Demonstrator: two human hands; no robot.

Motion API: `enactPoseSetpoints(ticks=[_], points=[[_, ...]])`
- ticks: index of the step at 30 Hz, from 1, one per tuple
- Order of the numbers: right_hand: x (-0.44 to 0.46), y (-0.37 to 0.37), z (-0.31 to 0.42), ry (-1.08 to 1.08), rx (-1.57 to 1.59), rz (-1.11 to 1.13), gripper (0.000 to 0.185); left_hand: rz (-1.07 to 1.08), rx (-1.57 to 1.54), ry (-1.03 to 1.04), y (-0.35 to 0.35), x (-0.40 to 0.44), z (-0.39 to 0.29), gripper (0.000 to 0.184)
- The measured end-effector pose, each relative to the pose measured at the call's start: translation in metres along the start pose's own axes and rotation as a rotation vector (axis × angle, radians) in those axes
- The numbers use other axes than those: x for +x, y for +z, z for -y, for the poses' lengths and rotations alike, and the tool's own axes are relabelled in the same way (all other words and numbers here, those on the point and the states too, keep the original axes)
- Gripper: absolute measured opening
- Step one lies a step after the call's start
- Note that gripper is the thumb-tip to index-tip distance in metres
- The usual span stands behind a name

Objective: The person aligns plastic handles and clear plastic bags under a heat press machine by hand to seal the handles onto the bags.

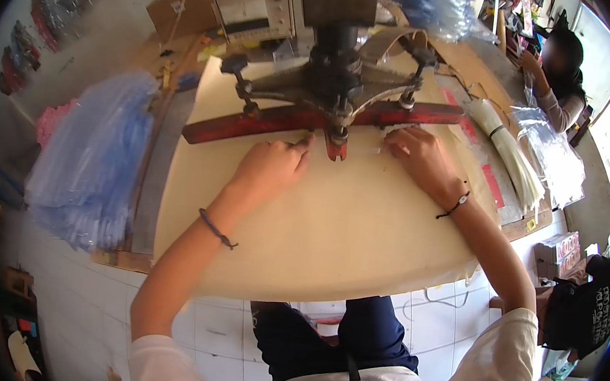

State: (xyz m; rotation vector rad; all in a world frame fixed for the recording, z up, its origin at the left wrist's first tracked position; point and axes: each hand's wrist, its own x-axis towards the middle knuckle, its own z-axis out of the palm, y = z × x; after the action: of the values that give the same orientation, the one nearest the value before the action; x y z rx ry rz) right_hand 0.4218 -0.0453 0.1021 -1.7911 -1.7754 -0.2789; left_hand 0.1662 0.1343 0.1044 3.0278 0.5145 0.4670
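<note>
A machine head with a red bar [253,121] stands over a large cream-coloured sheet [302,220] on the work table. A short forked red piece [335,149] juts toward me from the bar's middle. My left hand [272,164] rests on the sheet just in front of the bar, fingers curled together, fingertips close to the forked piece. On the other side, my right hand [419,154] is closed too, its bent fingers near the bar's right half. Faint glints show between the hands; whether they are thin clear plastic held in the fingers I cannot make out.
Bluish clear plastic bags [95,156] lie piled at the left. At the right are a tied bundle of pale strips [504,147] and clear plastic packets [549,152]. Another person [561,83] sits at the far right. A control box [252,13] stands behind the machine.
</note>
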Motion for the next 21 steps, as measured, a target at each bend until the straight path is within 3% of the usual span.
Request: enactPoseSetpoints(ticks=[2, 5, 11, 13, 15, 18, 21], points=[[0.000, 0.002, -0.007, -0.039, -0.002, -0.002, 0.008, 0.019, 0.002, -0.030, -0.001, 0.001, -0.002, 0.038], [-0.003, -0.003, -0.004, -0.052, -0.033, 0.031, 0.011, -0.179, -0.016, 0.069, 0.015, -0.006, 0.004, 0.038], [-0.047, -0.035, 0.043, 0.081, 0.001, 0.054, 0.020, -0.106, -0.045, -0.060, -0.012, -0.069, -0.053, 0.030], [-0.074, -0.043, 0.053, 0.070, 0.026, 0.015, 0.023, -0.029, -0.337, -0.009, -0.043, -0.105, -0.096, 0.032], [-0.094, -0.042, 0.058, 0.090, -0.034, -0.044, 0.028, 0.092, -0.892, -0.048, -0.096, -0.129, -0.154, 0.038], [-0.118, -0.034, 0.070, 0.166, -0.079, -0.057, 0.031, -0.011, -1.467, 0.239, -0.150, -0.153, -0.230, 0.021], [-0.114, -0.036, 0.077, 0.255, -0.044, -0.051, 0.032, -0.003, -1.977, 0.664, -0.168, -0.147, -0.293, 0.020]])
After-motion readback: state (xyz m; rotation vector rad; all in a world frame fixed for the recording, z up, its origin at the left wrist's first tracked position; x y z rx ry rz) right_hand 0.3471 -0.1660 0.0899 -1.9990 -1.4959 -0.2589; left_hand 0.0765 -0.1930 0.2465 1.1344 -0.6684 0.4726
